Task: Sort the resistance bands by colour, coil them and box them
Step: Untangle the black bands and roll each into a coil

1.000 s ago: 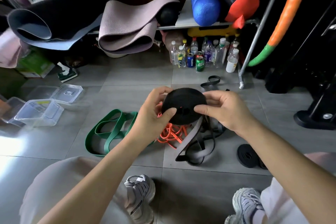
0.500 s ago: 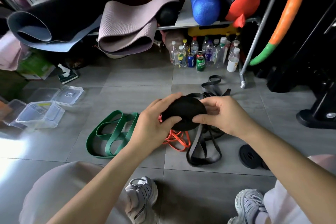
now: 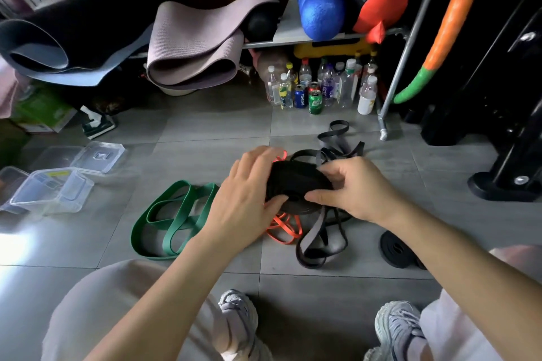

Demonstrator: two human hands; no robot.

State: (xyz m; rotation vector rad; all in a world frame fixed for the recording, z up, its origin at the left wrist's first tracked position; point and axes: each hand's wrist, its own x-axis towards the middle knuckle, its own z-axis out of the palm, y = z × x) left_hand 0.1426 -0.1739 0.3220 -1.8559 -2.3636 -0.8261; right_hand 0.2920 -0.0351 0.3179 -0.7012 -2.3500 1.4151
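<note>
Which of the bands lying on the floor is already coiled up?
The black band beside the right forearm: a tight flat coil. The green band, orange band and grey band lie in loose loops.

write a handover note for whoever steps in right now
Left hand and right hand: both grip the black coil above the pile.
Done: a finished coil lies on the floor by the right arm.
Loose on the floor: green band, orange band, grey bands.
Boxes stand open at far left; no band shows in them.
Left: coil the loose bands, box all by colour.
</note>
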